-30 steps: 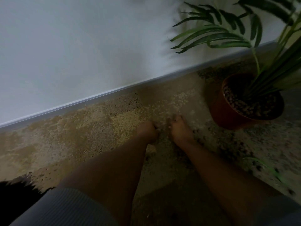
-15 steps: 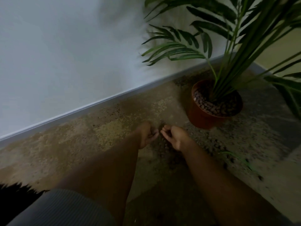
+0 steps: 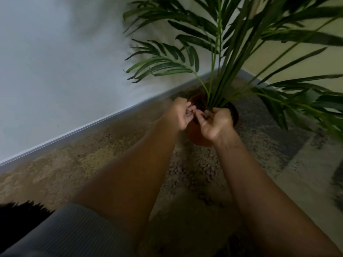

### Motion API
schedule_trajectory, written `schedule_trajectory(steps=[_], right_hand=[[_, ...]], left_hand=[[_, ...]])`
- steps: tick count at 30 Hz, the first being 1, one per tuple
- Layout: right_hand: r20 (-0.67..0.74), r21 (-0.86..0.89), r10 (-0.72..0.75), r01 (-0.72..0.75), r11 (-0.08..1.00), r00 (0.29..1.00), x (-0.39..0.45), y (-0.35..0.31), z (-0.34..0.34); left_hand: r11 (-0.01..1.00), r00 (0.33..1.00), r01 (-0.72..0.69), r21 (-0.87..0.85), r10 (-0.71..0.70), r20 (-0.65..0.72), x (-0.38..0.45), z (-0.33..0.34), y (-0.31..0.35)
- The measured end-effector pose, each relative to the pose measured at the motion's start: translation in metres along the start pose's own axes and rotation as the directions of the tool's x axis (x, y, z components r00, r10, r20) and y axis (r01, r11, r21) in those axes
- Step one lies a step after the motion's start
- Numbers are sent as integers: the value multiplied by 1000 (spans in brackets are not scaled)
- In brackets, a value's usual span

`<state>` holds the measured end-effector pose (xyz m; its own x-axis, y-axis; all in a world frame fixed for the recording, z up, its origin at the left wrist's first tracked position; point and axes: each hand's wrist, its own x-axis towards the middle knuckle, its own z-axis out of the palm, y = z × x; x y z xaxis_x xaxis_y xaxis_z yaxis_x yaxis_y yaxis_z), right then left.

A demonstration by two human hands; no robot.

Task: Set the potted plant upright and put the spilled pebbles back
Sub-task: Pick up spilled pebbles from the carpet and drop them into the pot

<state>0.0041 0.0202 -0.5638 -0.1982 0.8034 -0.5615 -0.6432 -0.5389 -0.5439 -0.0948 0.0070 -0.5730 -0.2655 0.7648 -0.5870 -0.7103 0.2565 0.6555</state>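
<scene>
Dim indoor view with a muted, greenish cast and no strong light source I can place. The wall [image 3: 55,62] is the brightest area, a soft grey-white with a smeared shadow near the top. My forearms are dark and underexposed, and my left hand [image 3: 182,115] and right hand [image 3: 216,125] are slightly blurred. The fronds [image 3: 241,43] streak with motion blur, worst toward the right edge. The floor [image 3: 74,164] is grainy and soft, and the pebbles [image 3: 187,173] barely resolve. The baseboard [image 3: 92,125] bows slightly from wide-angle distortion. The bottom-left corner falls to black.
</scene>
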Motion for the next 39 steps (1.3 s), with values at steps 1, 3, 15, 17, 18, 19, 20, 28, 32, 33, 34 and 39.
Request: schedule_trajectory(steps=[1, 3, 15, 17, 18, 19, 20, 28, 32, 33, 34, 39], right_hand=[[-7, 10, -10, 10, 1000, 1000, 0, -6, 1], [1, -14, -2, 2, 1000, 1000, 2, -13, 1], [66, -89, 67, -61, 994, 996, -14, 3, -6], [111, -173, 105, -85, 981, 988, -16, 17, -3], [127, -219, 129, -99, 971, 984, -16, 25, -2], [132, -269, 152, -112, 957, 979, -14, 34, -1], [126, -321, 170, -122, 939, 977, -11, 43, -1], [32, -906, 51, 8, 423, 998, 28, 112, -33], [208, -974, 15, 209, -85, 978, 54, 133, -44], [243, -955, 31, 245, -166, 970, 60, 138, -44], [270, -932, 50, 274, -236, 962, 65, 143, -42], [356, -792, 109, 362, -491, 928, 86, 168, -37]], left_hand=[[1000, 1000, 4, -2, -4, 26, 0, 6, 0], [999, 995, 39, -8, -39, 89, -4, 13, -2], [996, 996, -71, -50, 73, 45, -13, -29, -4], [996, 996, -91, -18, 91, -24, -12, -51, -3], [995, 993, -98, 9, 99, -69, -11, -63, -5], [994, 988, -100, 35, 103, -118, -11, -74, -6], [991, 981, -103, 82, 115, -156, -10, -85, -9], [768, 885, 87, 634, 233, -403, 12, -172, -56], [541, 870, 118, 832, 347, -349, 8, -191, -54], [495, 873, 144, 857, 343, -345, 8, -196, -54], [468, 888, 176, 866, 304, -345, 9, -203, -54], [282, 964, 214, 935, 96, -249, 2, -235, -59]])
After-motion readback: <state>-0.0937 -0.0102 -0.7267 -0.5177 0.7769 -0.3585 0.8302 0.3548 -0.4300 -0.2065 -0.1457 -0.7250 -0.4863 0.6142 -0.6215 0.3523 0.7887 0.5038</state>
